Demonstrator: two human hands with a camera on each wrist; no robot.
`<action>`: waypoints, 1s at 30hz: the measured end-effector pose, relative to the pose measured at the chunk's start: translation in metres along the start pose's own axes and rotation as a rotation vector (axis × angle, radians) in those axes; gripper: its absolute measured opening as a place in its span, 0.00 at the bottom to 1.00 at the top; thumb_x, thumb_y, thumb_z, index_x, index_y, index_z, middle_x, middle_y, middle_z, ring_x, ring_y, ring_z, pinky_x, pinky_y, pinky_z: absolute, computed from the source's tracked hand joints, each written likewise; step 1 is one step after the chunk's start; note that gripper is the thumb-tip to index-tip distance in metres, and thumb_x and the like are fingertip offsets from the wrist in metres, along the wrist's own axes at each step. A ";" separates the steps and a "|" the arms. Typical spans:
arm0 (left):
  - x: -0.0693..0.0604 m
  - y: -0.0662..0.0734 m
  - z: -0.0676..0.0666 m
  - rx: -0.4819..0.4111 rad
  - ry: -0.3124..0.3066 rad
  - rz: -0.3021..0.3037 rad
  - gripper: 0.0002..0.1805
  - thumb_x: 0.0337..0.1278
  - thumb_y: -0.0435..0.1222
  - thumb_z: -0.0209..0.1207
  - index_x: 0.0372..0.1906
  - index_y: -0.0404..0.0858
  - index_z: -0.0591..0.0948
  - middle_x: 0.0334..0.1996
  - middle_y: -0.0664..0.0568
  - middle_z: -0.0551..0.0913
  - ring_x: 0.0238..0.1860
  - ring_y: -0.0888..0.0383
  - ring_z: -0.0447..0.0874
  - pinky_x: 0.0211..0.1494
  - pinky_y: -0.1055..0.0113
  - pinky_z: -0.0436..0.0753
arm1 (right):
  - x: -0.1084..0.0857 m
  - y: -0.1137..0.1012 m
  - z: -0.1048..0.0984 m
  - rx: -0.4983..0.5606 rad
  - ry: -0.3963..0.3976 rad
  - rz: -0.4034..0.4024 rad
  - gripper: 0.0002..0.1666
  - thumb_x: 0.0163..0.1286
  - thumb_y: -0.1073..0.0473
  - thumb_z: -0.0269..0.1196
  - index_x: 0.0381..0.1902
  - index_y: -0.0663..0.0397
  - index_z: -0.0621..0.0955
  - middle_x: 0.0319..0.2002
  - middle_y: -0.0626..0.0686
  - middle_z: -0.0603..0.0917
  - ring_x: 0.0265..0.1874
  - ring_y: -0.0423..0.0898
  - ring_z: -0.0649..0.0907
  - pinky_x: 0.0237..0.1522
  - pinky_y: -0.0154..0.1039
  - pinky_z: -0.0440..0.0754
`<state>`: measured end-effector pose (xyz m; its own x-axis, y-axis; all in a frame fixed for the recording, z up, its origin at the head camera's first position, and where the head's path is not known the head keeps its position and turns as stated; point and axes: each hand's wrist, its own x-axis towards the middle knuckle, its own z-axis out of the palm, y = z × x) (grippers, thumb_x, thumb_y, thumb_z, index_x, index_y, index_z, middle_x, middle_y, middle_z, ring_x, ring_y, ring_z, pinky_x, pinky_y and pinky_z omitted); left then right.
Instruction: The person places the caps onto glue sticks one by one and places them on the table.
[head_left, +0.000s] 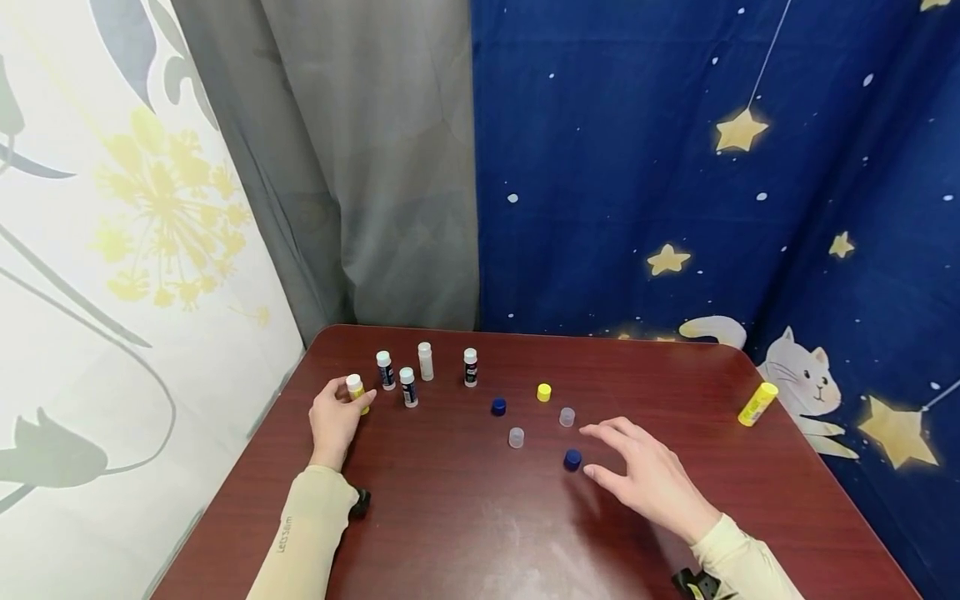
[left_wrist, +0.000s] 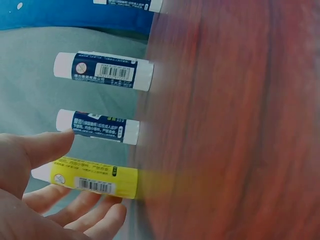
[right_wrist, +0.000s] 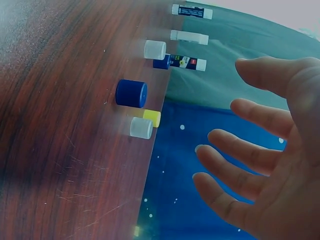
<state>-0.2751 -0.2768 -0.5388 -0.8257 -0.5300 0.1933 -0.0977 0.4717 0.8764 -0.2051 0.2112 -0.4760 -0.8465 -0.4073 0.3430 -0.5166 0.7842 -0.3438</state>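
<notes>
My left hand [head_left: 333, 421] is at the table's left side around an upright yellow glue stick [left_wrist: 100, 179] with a white top. In the left wrist view, the thumb is apart from the stick and the loosely bent fingers pass beneath and behind it; contact cannot be made out. Close by stand two blue-labelled glue sticks [head_left: 408, 388] [left_wrist: 107, 126]. My right hand [head_left: 648, 471] hovers with spread fingers and nothing held, just right of a dark blue cap [head_left: 572, 460] [right_wrist: 131, 93]. Near that cap are a clear cap [head_left: 567, 417] and a yellow cap [head_left: 543, 392].
Another clear cap [head_left: 516, 438] and a second blue cap [head_left: 498, 407] lie mid-table. A white glue stick [head_left: 426, 362] and a dark-labelled one [head_left: 470, 368] stand toward the back edge. At the far right is a yellow glue stick with a yellow cap [head_left: 757, 405]. Curtains hang behind the brown table [head_left: 450, 517].
</notes>
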 end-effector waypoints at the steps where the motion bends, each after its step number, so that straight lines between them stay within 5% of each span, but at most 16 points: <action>1: 0.000 0.000 0.000 -0.006 0.004 -0.007 0.29 0.55 0.43 0.74 0.59 0.35 0.79 0.51 0.37 0.85 0.54 0.42 0.82 0.62 0.47 0.73 | 0.000 0.000 0.000 0.000 0.000 0.000 0.30 0.59 0.44 0.75 0.59 0.24 0.80 0.52 0.36 0.79 0.48 0.37 0.81 0.39 0.45 0.82; 10: 0.000 -0.002 0.003 -0.090 0.034 -0.032 0.25 0.56 0.39 0.73 0.57 0.36 0.82 0.50 0.40 0.85 0.52 0.47 0.85 0.55 0.52 0.82 | 0.000 0.000 0.003 0.017 -0.026 -0.007 0.29 0.60 0.45 0.75 0.59 0.26 0.80 0.52 0.39 0.80 0.47 0.41 0.83 0.40 0.45 0.82; 22: 0.006 -0.011 0.003 -0.058 -0.005 -0.009 0.20 0.57 0.40 0.72 0.52 0.35 0.85 0.46 0.39 0.87 0.50 0.47 0.85 0.54 0.52 0.82 | -0.001 -0.001 0.005 0.021 -0.005 -0.061 0.29 0.60 0.46 0.75 0.60 0.28 0.80 0.50 0.34 0.80 0.42 0.35 0.83 0.43 0.48 0.79; 30: 0.007 -0.005 0.002 -0.018 0.080 0.040 0.18 0.58 0.40 0.72 0.50 0.36 0.86 0.44 0.39 0.87 0.49 0.45 0.85 0.54 0.50 0.80 | -0.001 -0.002 0.003 0.025 -0.004 -0.055 0.29 0.60 0.46 0.75 0.60 0.30 0.80 0.49 0.34 0.80 0.39 0.33 0.82 0.45 0.51 0.79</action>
<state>-0.2810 -0.2815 -0.5424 -0.7815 -0.5661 0.2623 -0.0547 0.4809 0.8750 -0.2041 0.2086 -0.4781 -0.8171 -0.4516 0.3583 -0.5656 0.7484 -0.3465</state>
